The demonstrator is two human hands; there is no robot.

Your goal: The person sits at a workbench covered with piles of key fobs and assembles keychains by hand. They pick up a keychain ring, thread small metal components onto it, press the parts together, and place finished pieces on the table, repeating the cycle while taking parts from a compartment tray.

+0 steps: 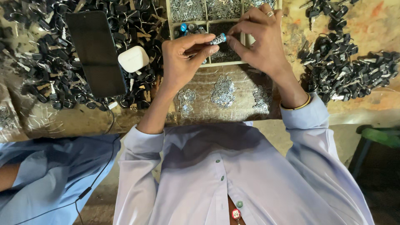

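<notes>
Mid-assembly I guess: both my left hand (183, 58) and right hand (258, 39) pinch the small blue-tipped metal cylinder (217, 39) over the far wooden compartment tray (227, 63); next move needs steady fingertips

A black phone (96, 52) lies face up on a heap of black key parts (46, 71), with a white earbud case (133, 58) just beside it. Three small piles of metal bits (223, 92) sit on the worn bench (371, 25) — another dark heap (354, 71) spreads at the far side (a green stool (381, 135) stands below).
</notes>
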